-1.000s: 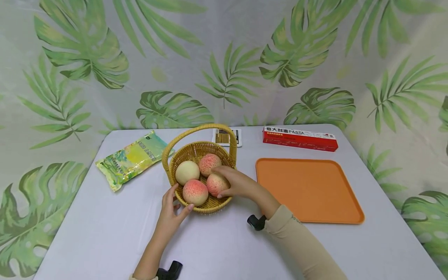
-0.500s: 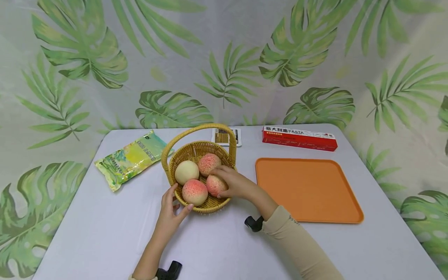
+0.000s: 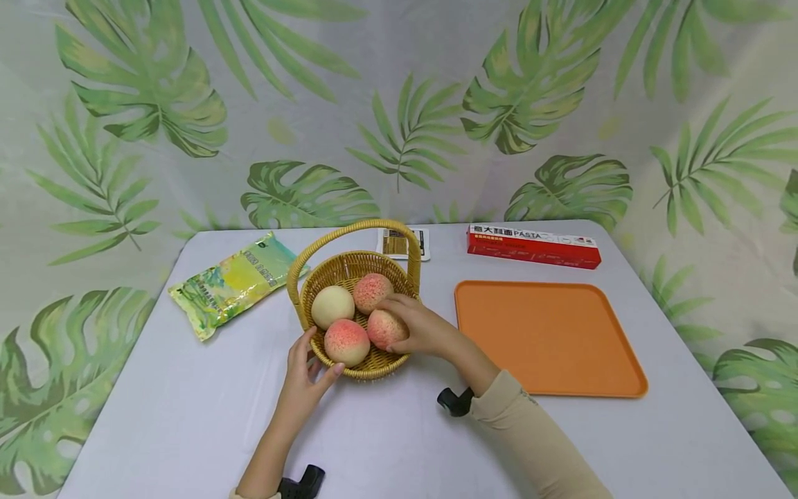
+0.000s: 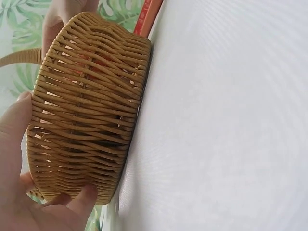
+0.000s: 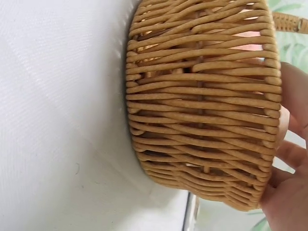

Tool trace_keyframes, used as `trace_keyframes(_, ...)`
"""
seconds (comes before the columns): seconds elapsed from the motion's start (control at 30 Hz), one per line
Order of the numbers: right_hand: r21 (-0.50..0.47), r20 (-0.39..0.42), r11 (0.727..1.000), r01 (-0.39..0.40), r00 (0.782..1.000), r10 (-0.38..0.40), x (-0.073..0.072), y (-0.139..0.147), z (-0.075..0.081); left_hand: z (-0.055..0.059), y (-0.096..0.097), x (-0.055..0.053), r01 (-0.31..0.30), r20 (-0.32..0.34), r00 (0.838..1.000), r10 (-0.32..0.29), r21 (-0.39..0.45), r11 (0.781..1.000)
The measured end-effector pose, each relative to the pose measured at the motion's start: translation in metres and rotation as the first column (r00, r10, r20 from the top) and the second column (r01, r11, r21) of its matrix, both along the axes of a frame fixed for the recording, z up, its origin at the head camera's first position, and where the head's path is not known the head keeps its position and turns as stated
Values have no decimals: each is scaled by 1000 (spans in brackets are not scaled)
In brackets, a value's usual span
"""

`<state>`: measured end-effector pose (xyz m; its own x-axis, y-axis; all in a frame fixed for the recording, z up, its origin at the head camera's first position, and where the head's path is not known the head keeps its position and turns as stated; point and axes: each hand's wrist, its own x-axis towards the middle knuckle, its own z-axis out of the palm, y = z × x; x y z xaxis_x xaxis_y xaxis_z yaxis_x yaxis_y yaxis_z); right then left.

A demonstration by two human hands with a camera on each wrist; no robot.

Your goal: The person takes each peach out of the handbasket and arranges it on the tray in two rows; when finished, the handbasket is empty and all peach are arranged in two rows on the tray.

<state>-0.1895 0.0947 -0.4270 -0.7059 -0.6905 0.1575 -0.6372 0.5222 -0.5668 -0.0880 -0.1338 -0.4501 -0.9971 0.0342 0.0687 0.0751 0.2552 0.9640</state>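
Note:
A woven wicker basket (image 3: 373,374) with a tall arched handle stands on the table, with several peaches in it. My left hand (image 3: 301,388) holds the basket's near left side, thumb at the rim and fingers against the outer wall, as the left wrist view shows. Over the right rim, my right hand (image 3: 430,329) grips a pink-and-cream peach (image 3: 383,330) inside the basket. Beside it lie a pink-topped peach (image 3: 347,342), a pale cream peach (image 3: 333,307) and a speckled pink peach (image 3: 373,292). In the right wrist view the basket's wall (image 5: 207,101) hides most of the held peach.
An orange tray (image 3: 548,339) lies right of the basket. Behind the tray is a red pasta box (image 3: 533,248). A yellow-green packet (image 3: 233,284) lies to the left, and a small white-and-brown sachet (image 3: 399,244) behind the basket. A leaf-patterned cloth (image 3: 411,125) hangs behind the table.
Almost nothing differs. Both hands keep their places on the basket and the peach; the right forearm has shifted very slightly.

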Motion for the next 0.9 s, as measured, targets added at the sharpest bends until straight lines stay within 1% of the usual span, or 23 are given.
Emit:
trace_keyframes(0.17, -55, -13, 998, 0, 1000, -1, 3, 2, 5, -1, 0, -1, 4, 29, 1000, -5, 32, 999)
trace_keyframes(0.3, -140, -24, 990, 9, 1000, -13, 8, 4, 13, -1, 0, -1, 10, 44, 999, -13, 55, 998)
trace_keyframes(0.4, -218, -39, 976, 26, 999, -35, 13, 8, 19, -1, 0, -2, 16, 51, 999, -20, 72, 997)
trace_keyframes(0.5, -305, -65, 952, 43, 996, -65, 18, 13, 25, -1, -1, -2, 16, 55, 998, -21, 78, 997)
trace_keyframes(0.6, -396, -70, 915, 82, 990, -119, 22, 23, 29, -2, -1, -2, 17, 58, 998, -22, 80, 997)
trace_keyframes(0.67, -460, -49, 879, 128, 984, -169, 25, 31, 31, -2, -1, -2, 20, 60, 998, -25, 82, 996)
trace_keyframes(0.73, -511, -15, 838, 191, 973, -231, 29, 40, 36, -3, -1, -3, 23, 61, 998, -28, 86, 996)
trace_keyframes(0.77, -531, 7, 816, 227, 964, -264, 30, 45, 38, -3, -1, -3, 24, 62, 998, -30, 88, 996)
trace_keyframes(0.83, -561, 63, 768, 310, 941, -334, 31, 56, 40, -3, -1, -3, 25, 63, 998, -31, 96, 995)
trace_keyframes(0.87, -565, 90, 745, 355, 924, -372, 31, 61, 40, -3, -1, -3, 26, 63, 998, -32, 97, 995)
trace_keyframes(0.9, -559, 120, 723, 405, 903, -413, 31, 66, 39, -4, -1, -3, 25, 63, 997, -32, 100, 995)
